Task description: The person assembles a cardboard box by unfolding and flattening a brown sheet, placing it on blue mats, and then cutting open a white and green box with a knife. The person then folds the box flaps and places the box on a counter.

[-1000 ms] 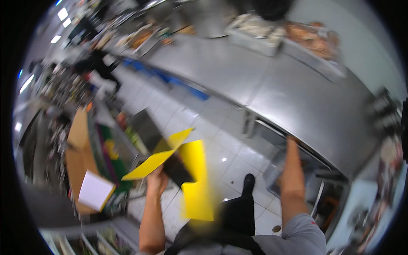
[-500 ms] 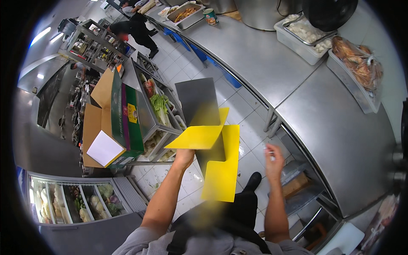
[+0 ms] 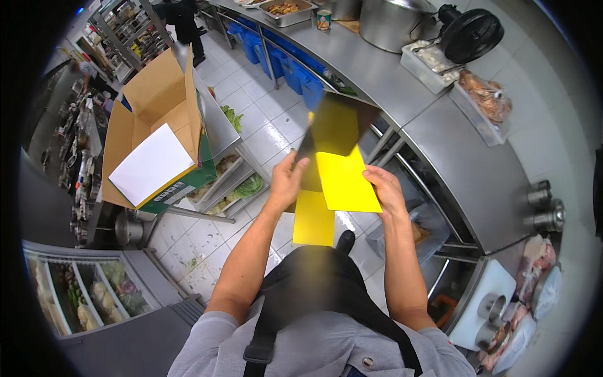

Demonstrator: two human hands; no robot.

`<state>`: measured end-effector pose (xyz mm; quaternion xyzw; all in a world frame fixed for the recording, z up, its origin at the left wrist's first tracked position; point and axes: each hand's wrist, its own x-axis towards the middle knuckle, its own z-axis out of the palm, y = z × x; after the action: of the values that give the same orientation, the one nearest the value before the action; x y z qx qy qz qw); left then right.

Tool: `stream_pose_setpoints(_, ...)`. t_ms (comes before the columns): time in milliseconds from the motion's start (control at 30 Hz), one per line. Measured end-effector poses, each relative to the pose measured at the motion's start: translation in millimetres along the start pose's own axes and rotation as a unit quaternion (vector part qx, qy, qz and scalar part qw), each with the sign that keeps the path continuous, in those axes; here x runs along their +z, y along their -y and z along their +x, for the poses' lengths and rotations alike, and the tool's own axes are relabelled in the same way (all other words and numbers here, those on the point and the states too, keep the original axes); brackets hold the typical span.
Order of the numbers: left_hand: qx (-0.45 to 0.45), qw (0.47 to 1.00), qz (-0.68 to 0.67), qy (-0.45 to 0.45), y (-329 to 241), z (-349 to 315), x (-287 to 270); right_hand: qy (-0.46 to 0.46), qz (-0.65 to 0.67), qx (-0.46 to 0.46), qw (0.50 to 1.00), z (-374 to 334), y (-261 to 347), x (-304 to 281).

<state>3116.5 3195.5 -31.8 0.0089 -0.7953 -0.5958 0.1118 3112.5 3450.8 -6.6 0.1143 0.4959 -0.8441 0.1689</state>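
In front of my body I hold a folding sheet (image 3: 347, 183) of bright yellow and dark grey panels, its flaps spread at angles. My left hand (image 3: 287, 183) is closed on its left side, thumb toward the middle. At the right edge of a yellow panel, my right hand (image 3: 385, 192) grips with the thumb on top. A dark panel stands up beyond both hands, with a yellow tint on its face. Another yellow flap hangs lower, toward my dark apron (image 3: 314, 276). How the panels join behind is hidden.
An uncovered cardboard box (image 3: 157, 107) with a white sheet (image 3: 152, 164) sits left on a metal stand. Along the right runs a steel counter (image 3: 465, 157) with a black fan (image 3: 471, 34), tubs and a large pot (image 3: 396, 22). Blue bins (image 3: 301, 81) stand beneath. A vegetable cooler (image 3: 100, 289) is lower left.
My right hand, apart from the sheet before, now grips its right edge. The panels have turned and moved up and right. My view has shifted, showing more of the box's inside.
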Motion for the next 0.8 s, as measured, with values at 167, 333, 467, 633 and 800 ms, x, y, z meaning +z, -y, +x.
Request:
stream_pose_setpoints(167,-0.004,0.979,-0.199,-0.04,10.6,2.6,-56.9,-0.121,-0.094,-0.056,0.987,-70.5,7.4,-0.4)
stream_pose_setpoints(333,-0.016,0.96,-0.273,-0.06,8.7,-8.2,-78.5,-0.103,0.017,-0.098,0.99,-125.2,-12.2,7.6)
stream_pose_setpoints(467,-0.017,0.948,-0.312,-0.055,-4.1,-14.4,-70.2,-0.1,-0.101,-0.125,0.982,-105.0,-54.3,5.3)
stream_pose_setpoints(633,-0.034,0.913,-0.403,-0.052,-33.2,-13.7,-39.4,-0.018,-0.136,-0.193,0.972,-64.3,-85.7,0.1)
stream_pose_setpoints(800,0.011,0.943,-0.301,-0.138,-29.5,-5.6,-32.3,0.009,-0.148,-0.218,0.965,-76.9,-46.3,-4.7)
